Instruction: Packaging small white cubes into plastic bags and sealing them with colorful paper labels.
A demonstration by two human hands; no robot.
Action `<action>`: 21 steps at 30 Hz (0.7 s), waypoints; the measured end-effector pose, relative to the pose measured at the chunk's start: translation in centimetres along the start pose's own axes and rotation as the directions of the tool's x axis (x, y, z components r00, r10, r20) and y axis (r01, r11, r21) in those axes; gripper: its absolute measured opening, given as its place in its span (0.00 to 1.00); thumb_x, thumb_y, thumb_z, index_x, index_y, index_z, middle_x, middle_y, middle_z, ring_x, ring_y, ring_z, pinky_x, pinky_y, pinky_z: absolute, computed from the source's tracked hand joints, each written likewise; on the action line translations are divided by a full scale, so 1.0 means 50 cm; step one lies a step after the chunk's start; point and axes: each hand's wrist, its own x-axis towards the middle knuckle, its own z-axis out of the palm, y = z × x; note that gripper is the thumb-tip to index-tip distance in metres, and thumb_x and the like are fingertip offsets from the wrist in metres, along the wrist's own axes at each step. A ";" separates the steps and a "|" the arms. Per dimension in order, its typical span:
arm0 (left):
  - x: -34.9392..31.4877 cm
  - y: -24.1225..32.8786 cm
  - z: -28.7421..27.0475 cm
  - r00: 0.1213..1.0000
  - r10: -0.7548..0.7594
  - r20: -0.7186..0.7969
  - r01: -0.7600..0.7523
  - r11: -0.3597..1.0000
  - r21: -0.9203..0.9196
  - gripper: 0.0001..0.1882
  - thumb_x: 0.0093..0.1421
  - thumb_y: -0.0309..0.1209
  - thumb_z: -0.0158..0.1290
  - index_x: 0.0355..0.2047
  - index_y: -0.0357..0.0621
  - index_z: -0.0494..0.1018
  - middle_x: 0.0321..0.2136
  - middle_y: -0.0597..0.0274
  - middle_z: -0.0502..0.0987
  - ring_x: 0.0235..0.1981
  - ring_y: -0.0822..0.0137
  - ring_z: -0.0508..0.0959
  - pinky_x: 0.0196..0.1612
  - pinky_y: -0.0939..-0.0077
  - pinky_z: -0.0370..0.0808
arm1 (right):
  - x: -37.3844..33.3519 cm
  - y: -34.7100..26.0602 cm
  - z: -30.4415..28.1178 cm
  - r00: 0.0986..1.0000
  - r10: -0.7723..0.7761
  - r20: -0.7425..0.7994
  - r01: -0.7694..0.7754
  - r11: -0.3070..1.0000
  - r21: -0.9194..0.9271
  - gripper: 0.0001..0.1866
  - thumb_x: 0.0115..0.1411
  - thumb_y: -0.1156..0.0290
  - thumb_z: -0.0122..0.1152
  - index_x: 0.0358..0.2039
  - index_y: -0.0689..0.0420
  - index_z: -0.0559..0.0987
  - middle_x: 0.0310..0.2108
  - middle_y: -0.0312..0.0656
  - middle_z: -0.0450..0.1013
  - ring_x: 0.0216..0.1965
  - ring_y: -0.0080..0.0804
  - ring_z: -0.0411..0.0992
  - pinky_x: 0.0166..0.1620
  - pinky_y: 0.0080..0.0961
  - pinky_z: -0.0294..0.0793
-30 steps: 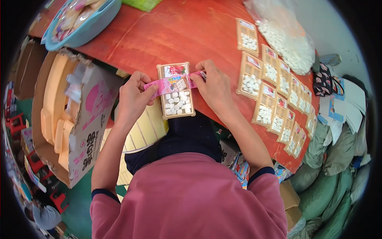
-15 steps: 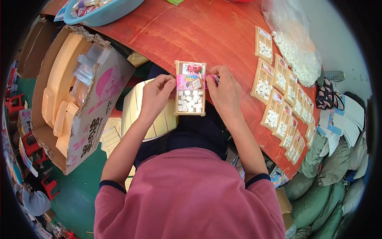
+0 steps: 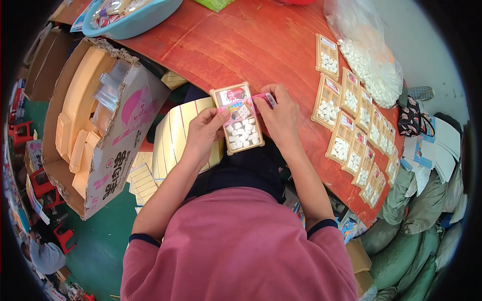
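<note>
Just above the middle of the frame, a small tan tray [image 3: 246,149] stood out, tilted a little, its top end leaning left. White pieces [image 3: 243,133] filled its lower part, and a pink paper band [image 3: 240,111] crossed its middle. The left hand [image 3: 203,131] gripped the tray's left edge, thumb over the band. The right hand [image 3: 277,113], narrowed to a pinch, held the band's loose right end, which stuck out past the tray; whether its fingertips touched the tray could not be told. Toward the right of the frame, similar trays [image 3: 324,124] lay in rows on the red table [image 3: 241,45], below a clear bag [image 3: 369,65] of white pieces. A blue basin [image 3: 140,26] sat at upper left, above a cardboard box [image 3: 125,131].
</note>
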 end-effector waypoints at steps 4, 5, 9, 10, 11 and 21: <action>-0.003 -0.006 -0.002 0.998 0.045 0.033 -0.034 0.956 -0.290 0.10 0.62 0.33 0.51 0.38 0.40 0.68 0.34 0.64 0.76 0.34 0.74 0.76 0.39 0.78 0.75 | 0.012 0.013 -0.008 0.931 0.302 0.205 -0.357 0.868 0.345 0.14 0.51 0.74 0.64 0.37 0.63 0.73 0.26 0.44 0.75 0.26 0.28 0.75 0.28 0.25 0.74; -0.002 -0.008 -0.004 0.996 0.075 0.041 -0.054 0.924 -0.379 0.09 0.62 0.33 0.51 0.38 0.40 0.68 0.34 0.63 0.76 0.35 0.74 0.76 0.40 0.76 0.75 | 0.016 0.006 -0.012 0.889 0.350 0.295 -0.456 0.719 0.524 0.13 0.52 0.74 0.64 0.36 0.63 0.72 0.26 0.43 0.75 0.26 0.25 0.75 0.28 0.21 0.74; 0.007 -0.010 -0.010 0.989 0.066 0.128 0.014 0.841 -0.541 0.12 0.63 0.33 0.49 0.42 0.38 0.68 0.39 0.58 0.76 0.40 0.68 0.77 0.45 0.72 0.75 | 0.034 -0.025 -0.019 0.777 0.342 0.528 -0.624 0.312 0.716 0.11 0.53 0.77 0.63 0.35 0.64 0.72 0.28 0.41 0.75 0.27 0.23 0.75 0.28 0.13 0.77; 0.009 -0.009 -0.007 0.983 0.088 0.162 0.021 0.820 -0.573 0.15 0.63 0.35 0.48 0.46 0.39 0.68 0.41 0.58 0.76 0.41 0.66 0.77 0.47 0.70 0.75 | 0.039 -0.031 -0.019 0.779 0.340 0.527 -0.622 0.309 0.720 0.11 0.53 0.77 0.63 0.35 0.64 0.72 0.28 0.41 0.75 0.27 0.23 0.75 0.28 0.13 0.77; 0.010 -0.010 -0.004 0.982 0.079 0.173 0.044 0.791 -0.610 0.15 0.63 0.35 0.48 0.46 0.39 0.68 0.41 0.58 0.76 0.41 0.66 0.77 0.47 0.69 0.74 | 0.043 -0.037 -0.018 0.754 0.322 0.572 -0.651 0.253 0.716 0.11 0.53 0.76 0.64 0.35 0.64 0.72 0.28 0.41 0.75 0.27 0.23 0.75 0.27 0.13 0.77; 0.016 0.012 0.011 0.949 -0.020 0.314 0.273 0.549 -0.790 0.06 0.58 0.30 0.45 0.28 0.41 0.67 0.21 0.63 0.65 0.19 0.71 0.62 0.21 0.83 0.64 | 0.062 -0.112 0.014 0.719 0.218 0.660 -0.675 0.445 0.589 0.13 0.51 0.70 0.68 0.29 0.62 0.72 0.20 0.39 0.73 0.17 0.19 0.72 0.18 0.12 0.72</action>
